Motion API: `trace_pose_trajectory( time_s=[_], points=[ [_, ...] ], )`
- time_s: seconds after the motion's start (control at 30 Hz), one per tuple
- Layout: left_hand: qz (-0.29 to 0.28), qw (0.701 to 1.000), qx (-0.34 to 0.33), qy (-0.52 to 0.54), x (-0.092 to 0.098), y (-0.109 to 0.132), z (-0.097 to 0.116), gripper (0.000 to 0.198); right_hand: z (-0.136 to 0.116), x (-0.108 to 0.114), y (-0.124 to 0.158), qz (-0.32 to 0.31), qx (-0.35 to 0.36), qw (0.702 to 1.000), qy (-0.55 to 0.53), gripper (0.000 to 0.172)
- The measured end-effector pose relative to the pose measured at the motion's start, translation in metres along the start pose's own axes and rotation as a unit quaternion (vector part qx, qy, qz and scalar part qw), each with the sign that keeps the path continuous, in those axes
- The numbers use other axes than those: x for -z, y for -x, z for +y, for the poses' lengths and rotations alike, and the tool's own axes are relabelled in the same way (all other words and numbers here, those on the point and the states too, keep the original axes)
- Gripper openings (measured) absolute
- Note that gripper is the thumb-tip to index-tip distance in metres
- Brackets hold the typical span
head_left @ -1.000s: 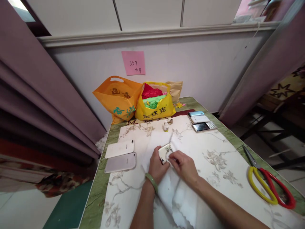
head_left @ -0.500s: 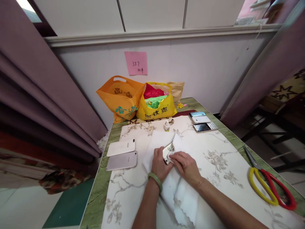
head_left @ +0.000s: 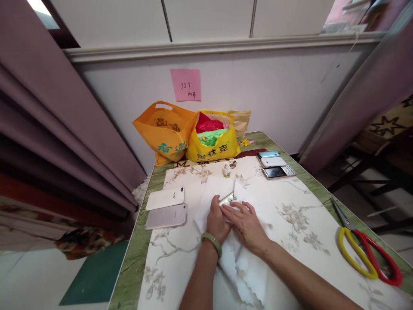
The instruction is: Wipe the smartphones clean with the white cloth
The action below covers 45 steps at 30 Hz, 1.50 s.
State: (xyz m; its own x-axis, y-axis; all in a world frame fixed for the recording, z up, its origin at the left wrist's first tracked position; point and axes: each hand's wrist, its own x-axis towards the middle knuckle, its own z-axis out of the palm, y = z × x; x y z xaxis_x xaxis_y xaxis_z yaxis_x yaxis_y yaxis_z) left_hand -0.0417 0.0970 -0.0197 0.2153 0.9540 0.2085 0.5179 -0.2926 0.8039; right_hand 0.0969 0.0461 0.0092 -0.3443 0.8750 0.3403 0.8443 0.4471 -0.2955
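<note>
My left hand [head_left: 218, 219], with a green bangle at the wrist, is closed around the left side of a small silvery phone [head_left: 226, 199]. Only the phone's far end shows; the rest lies under my fingers. My right hand [head_left: 247, 224] presses over the phone from the right, its fingers close together on a wad of white cloth that is mostly hidden. Beneath both hands a larger white cloth [head_left: 209, 187] with a zigzag edge is spread on the flowered table cover [head_left: 290, 241].
Two phones [head_left: 166, 215] lie at left, and several more phones [head_left: 274, 161] at far right. A small white bottle [head_left: 226, 171] stands beyond the cloth. Big scissors [head_left: 358, 245] rest near the right edge. An orange bag [head_left: 167, 133] and a yellow bag [head_left: 213, 148] stand at the back.
My right hand has shifted a little forward and left, its fingers flatter over the phone. The phone and the white wad are now more covered.
</note>
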Motion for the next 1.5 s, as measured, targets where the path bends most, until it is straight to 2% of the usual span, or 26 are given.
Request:
trace_pose_trajectory(
  time_s=[0.1,0.3,0.5,0.6,0.7,0.8,0.9,0.97,1.07,1.1,1.2,1.23,1.37,1.5],
  points=[
    [0.004,1.0,0.009,-0.004,0.001,0.0,0.002,0.077,0.004,0.001,-0.002,-0.031,0.02,0.999,0.02,0.065],
    [-0.004,1.0,0.014,0.023,0.003,0.001,0.008,0.073,0.015,0.011,0.025,-0.057,0.059,0.995,0.051,0.074],
    [0.016,1.0,0.019,0.012,0.003,0.0,0.005,0.075,0.007,0.002,0.004,-0.038,0.049,0.997,0.052,0.074],
    [0.017,1.0,0.016,0.008,0.003,0.0,0.003,0.074,0.006,0.002,0.005,-0.035,0.053,0.995,0.072,0.075],
    [0.026,1.0,0.002,-0.008,0.002,-0.001,0.003,0.075,0.018,0.007,0.016,-0.046,0.016,0.994,0.101,0.075],
    [0.027,0.999,-0.01,-0.029,0.001,-0.002,0.003,0.073,0.033,0.01,0.021,-0.036,-0.095,0.986,0.132,0.065],
    [0.03,0.999,-0.02,-0.033,0.001,-0.003,0.004,0.066,0.033,0.007,0.019,-0.016,-0.186,0.97,0.156,0.058],
    [0.027,0.999,-0.025,-0.033,0.001,-0.003,0.004,0.065,0.025,0.006,0.018,-0.027,-0.157,0.976,0.151,0.059],
    [0.014,0.999,-0.028,-0.034,0.002,-0.003,0.005,0.066,0.014,0.006,0.018,-0.058,-0.057,0.99,0.117,0.058],
    [0.011,0.999,-0.026,-0.033,0.002,-0.003,0.006,0.066,0.014,0.007,0.018,-0.055,-0.061,0.99,0.112,0.056],
    [0.013,0.999,-0.013,-0.032,0.002,-0.003,0.006,0.063,0.019,0.01,0.017,-0.012,-0.154,0.98,0.125,0.05],
    [0.014,0.999,-0.013,-0.032,0.002,-0.003,0.006,0.063,0.02,0.011,0.017,-0.007,-0.159,0.979,0.126,0.05],
    [0.019,0.999,-0.025,-0.031,0.002,-0.003,0.006,0.065,0.021,0.011,0.016,-0.043,-0.054,0.992,0.104,0.052],
    [0.018,0.999,-0.014,-0.035,0.002,-0.003,0.007,0.06,0.021,0.008,0.013,-0.015,-0.148,0.98,0.128,0.051]
  ],
)
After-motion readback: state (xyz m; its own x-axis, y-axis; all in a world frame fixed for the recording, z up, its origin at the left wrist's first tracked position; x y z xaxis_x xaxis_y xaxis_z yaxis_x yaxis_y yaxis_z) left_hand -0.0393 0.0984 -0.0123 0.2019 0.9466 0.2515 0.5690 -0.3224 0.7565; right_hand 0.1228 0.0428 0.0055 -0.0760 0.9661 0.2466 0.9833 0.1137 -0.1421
